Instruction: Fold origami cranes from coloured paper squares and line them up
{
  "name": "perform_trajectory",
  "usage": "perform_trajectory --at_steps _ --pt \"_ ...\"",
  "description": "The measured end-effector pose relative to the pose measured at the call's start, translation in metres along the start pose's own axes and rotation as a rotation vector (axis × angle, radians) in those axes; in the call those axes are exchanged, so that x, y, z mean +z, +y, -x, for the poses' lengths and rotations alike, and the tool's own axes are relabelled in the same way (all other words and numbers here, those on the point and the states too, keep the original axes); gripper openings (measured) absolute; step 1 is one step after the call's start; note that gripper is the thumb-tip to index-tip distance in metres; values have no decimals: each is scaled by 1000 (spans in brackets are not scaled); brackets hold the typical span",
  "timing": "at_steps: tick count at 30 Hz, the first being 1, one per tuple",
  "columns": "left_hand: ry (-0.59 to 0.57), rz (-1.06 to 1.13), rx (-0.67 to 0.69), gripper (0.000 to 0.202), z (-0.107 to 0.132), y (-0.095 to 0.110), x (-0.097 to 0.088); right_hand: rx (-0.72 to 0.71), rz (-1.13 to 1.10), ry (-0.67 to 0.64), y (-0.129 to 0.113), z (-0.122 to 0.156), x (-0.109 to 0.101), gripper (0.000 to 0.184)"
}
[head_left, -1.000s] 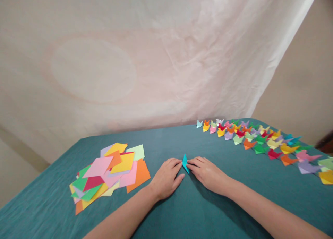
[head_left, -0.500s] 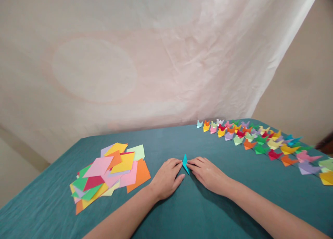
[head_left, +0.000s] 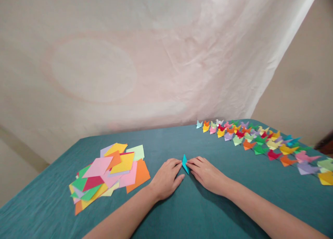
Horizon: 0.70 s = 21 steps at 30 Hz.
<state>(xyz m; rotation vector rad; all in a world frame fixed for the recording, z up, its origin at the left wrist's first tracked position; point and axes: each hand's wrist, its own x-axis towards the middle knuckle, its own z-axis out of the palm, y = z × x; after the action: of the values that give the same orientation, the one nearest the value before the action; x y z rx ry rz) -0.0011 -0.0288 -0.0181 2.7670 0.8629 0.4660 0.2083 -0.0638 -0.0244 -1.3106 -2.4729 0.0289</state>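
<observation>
A small piece of bright blue origami paper [head_left: 185, 164], folded into a narrow pointed diamond, lies on the teal tablecloth between my hands. My left hand [head_left: 167, 177] rests palm down with its fingers together, fingertips holding the paper's left edge; the thumb points toward the paper's lower end. From the other side, my right hand [head_left: 205, 173] has its closed fingertips pressed on the right edge, with its thumb largely hidden underneath. The paper's upper and lower points show between the fingers.
Left of my hands sits a loose, overlapping pile of coloured paper squares [head_left: 97, 167]. Rows of small folded paper birds [head_left: 260, 149] in many colours stand along the right side of the teal table [head_left: 166, 142]. A pale cloth [head_left: 145, 58] hangs behind the table.
Both hands keep the same grip on the blue paper. The whole view has shifted very slightly, with no clear movement of the paper on the table.
</observation>
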Motion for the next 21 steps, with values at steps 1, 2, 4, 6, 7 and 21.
perform_trajectory --at_steps 1,2,4,6,7,21 --pt "-1 -1 -1 37 0 0 0 3 -1 3 0 0 0 25" --pt "-1 -2 -2 37 0 0 0 5 0 5 0 -1 0 24" --pt "0 -1 -2 37 0 0 0 9 8 6 0 -2 1 24" --pt "4 2 0 38 0 0 0 15 18 5 1 -3 1 23" --pt "6 4 1 38 0 0 0 18 22 6 1 -4 1 23" --pt "-80 8 34 53 0 1 -2 10 19 41 2 -4 5 25"
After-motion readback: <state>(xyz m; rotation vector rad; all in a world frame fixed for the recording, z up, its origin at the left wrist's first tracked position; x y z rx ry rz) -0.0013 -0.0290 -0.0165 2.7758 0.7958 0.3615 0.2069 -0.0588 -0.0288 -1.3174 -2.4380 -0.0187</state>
